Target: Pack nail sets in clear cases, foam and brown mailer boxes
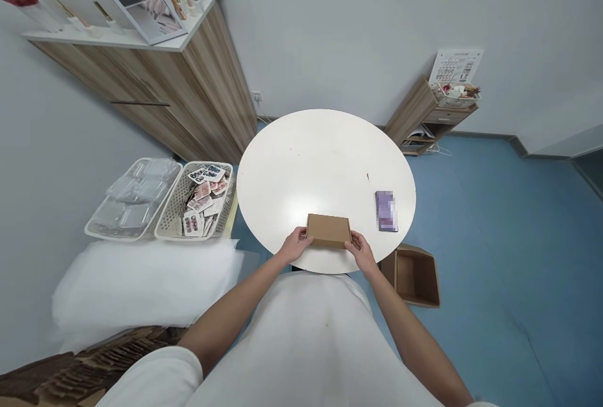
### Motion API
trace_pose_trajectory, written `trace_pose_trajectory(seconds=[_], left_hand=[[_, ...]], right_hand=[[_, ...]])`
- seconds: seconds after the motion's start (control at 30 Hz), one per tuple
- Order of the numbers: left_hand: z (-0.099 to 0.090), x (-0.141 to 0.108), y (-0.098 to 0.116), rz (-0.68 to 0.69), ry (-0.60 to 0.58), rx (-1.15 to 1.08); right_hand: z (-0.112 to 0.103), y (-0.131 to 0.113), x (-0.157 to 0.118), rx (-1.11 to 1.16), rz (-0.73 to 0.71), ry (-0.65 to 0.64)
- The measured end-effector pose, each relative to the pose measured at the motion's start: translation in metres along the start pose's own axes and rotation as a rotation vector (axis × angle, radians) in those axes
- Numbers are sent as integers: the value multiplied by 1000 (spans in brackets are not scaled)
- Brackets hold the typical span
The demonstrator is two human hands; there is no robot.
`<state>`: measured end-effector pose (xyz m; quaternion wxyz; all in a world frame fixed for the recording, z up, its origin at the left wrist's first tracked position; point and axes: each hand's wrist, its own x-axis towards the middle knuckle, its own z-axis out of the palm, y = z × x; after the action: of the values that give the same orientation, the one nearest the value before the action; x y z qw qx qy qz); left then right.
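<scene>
A closed, flat brown cardboard box (328,231) is at the near edge of the round white table (320,162). My left hand (295,245) grips its left end, and my right hand (360,250) grips its right end, thumbs toward the near side. Whether the box rests on the table or is slightly raised is hard to tell. To the right on the tabletop lies a purple item (386,211), its surface blurred out. A small dark mark or scrap (368,176) shows beyond it.
At left are a basket of printed cards (230,200), a basket of clear plastic packs (177,174), white sheeting (151,281) and stacked brown cardboard (94,363). An open carton (438,278) stands on the floor at right. Cabinets (221,61) line the wall.
</scene>
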<state>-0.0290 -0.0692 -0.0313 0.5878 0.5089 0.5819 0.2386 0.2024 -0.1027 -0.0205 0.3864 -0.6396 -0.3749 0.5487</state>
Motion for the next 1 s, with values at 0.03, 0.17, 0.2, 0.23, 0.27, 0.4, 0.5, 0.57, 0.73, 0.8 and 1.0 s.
trace_pose_trajectory(seconds=[0.03, 0.17, 0.2, 0.23, 0.27, 0.4, 0.5, 0.57, 0.73, 0.8, 1.0], left_hand=[[2, -1, -4, -13, -9, 9], [8, -6, -14, -49, -41, 61], [9, -7, -14, -51, -40, 83], [10, -6, -14, -50, -31, 112], [10, -6, -13, -48, -15, 148], [11, 0, -7, -20, 25, 301], [14, 4, -5, 38, 18, 359], [17, 4, -5, 59, 44, 364], [31, 3, -4, 42, 89, 336], [45, 3, 2, 46, 88, 322], [125, 10, 36, 44, -39, 326]], right_hand=[[2, 4, -3, 7, 8, 18], [6, 18, -14, -40, 45, 70], [5, 20, -16, -71, 53, 80], [4, 21, -17, -109, 63, 92], [3, 20, -18, -154, 78, 109], [-3, 11, -15, -293, 142, 142], [-2, 1, -11, -317, 132, 41], [0, -3, -10, -320, 115, -18], [-6, 0, -12, -230, 127, -52], [-17, 7, -16, -188, 124, -16], [-88, 43, -41, -90, 98, 281]])
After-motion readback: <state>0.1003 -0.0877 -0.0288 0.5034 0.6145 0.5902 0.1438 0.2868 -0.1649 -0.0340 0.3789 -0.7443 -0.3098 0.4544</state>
